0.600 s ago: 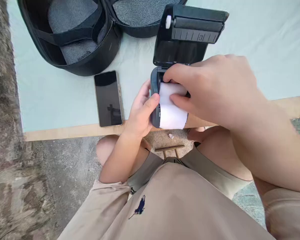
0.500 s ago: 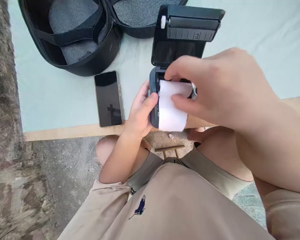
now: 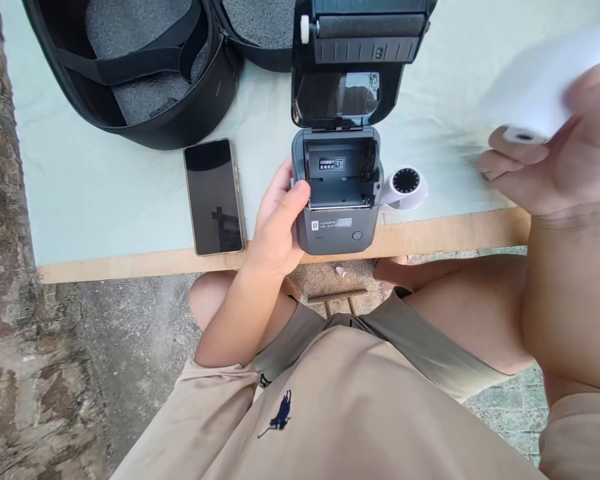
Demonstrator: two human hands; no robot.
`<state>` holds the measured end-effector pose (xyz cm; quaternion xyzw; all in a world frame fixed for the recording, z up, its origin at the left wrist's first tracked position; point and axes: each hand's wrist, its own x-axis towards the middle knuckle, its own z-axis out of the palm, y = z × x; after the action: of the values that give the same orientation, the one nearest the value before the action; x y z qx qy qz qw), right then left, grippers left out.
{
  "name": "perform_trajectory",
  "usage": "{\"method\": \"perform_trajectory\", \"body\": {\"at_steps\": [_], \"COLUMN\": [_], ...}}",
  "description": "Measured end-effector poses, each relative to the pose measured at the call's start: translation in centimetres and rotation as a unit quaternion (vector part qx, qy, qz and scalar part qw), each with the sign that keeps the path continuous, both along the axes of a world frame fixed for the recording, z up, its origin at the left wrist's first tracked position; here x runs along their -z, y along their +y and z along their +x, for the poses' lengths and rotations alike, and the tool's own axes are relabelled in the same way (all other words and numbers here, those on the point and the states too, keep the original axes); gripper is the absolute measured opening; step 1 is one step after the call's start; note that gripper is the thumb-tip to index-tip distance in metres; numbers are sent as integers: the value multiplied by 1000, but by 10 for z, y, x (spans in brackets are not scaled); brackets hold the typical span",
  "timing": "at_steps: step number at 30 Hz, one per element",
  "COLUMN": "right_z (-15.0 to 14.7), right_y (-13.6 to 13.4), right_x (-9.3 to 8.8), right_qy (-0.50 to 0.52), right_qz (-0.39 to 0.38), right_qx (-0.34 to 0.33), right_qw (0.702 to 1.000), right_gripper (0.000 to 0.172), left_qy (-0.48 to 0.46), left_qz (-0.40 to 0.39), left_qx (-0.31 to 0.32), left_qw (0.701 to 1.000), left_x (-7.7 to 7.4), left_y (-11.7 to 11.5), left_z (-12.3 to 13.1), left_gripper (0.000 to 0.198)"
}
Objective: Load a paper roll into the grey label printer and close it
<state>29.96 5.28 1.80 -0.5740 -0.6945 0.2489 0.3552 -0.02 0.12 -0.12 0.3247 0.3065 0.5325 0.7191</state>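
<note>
A small dark grey label printer (image 3: pixel 336 220) stands at the near edge of the table with its lid (image 3: pixel 360 47) swung up and its paper bay bare. My left hand (image 3: pixel 276 223) grips the printer's left side, thumb on its top edge. My right hand (image 3: pixel 555 157) is out to the right above the table, closed around a white paper roll (image 3: pixel 540 100) that is smeared by motion. A white roll holder with a dark round end (image 3: pixel 405 183) lies on the table against the printer's right side.
A black phone (image 3: pixel 213 197) lies face up left of the printer. An unzipped black carrying case (image 3: pixel 145 73) with grey foam sits at the back left. The table has a pale green top (image 3: pixel 105 193) and a wooden front edge (image 3: pixel 450 230). My knees are under it.
My right hand has lifted the paper roll out of the printer's bay and carried it away to the right. The bay now shows bare. My left hand has kept its hold.
</note>
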Motion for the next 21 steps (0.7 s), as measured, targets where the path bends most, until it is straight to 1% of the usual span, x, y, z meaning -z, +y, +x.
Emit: {"method": "perform_trajectory", "body": {"at_steps": [1, 2, 3, 4, 5, 6, 8, 9, 10, 11, 13, 14, 15, 17, 19, 21], "right_z": [-7, -14, -20, -24, -27, -28, -29, -29, -29, -30, -32, -34, -36, -39, -42, -42], "right_y": [-2, -4, -7, -10, -13, -16, -21, -22, -23, -24, -25, -26, -26, -24, -22, -19], "right_x": [1, 1, 1, 1, 1, 1, 2, 4, 5, 6, 6, 6, 5, 2, 1, 2], "right_qy": [108, 180, 224, 223, 173, 100, -31, -62, -70, -66, -58, -70, -89, -129, -156, -169], "right_qz": [-58, -82, -90, -71, -30, 17, 90, 110, 115, 103, 55, 29, 11, 4, 19, 38], "right_qx": [8, 22, 35, 49, 57, 58, 43, 31, 19, 11, 14, 24, 35, 49, 68, 87], "right_qw": [992, 980, 970, 971, 983, 993, 995, 992, 991, 992, 997, 997, 995, 990, 985, 981], "right_gripper": [37, 36, 40, 42, 40, 35, 26, 28, 34, 41, 51, 52, 49, 39, 31, 29], "left_qy": [0, 4, 9, 15, 20, 21, 20, 19, 20, 24, 41, 50, 58, 60, 43, 19], "left_qz": [3, 6, 7, 9, 11, 13, 17, 17, 15, 10, -2, -8, -13, -16, -7, 2], "left_qx": [2, 3, 2, -1, -5, -9, -12, -11, -10, -11, -16, -19, -21, -21, -18, -15], "left_qw": [1000, 1000, 1000, 1000, 1000, 1000, 1000, 1000, 1000, 1000, 999, 999, 998, 998, 999, 1000], "left_x": [1, 1, 2, 3, 3, 3, 2, 1, 0, -1, -4, -5, -6, -6, -5, -4], "left_y": [0, 1, 1, 1, 1, 1, 1, 1, 1, 1, 1, 1, 1, 0, 0, 0], "left_z": [0, 0, 0, 0, 0, 0, 0, 0, 0, 0, 1, 1, 1, 2, 2, 2], "left_gripper": [27, 28, 29, 30, 30, 30, 31, 31, 31, 30, 29, 28, 29, 29, 29, 29]}}
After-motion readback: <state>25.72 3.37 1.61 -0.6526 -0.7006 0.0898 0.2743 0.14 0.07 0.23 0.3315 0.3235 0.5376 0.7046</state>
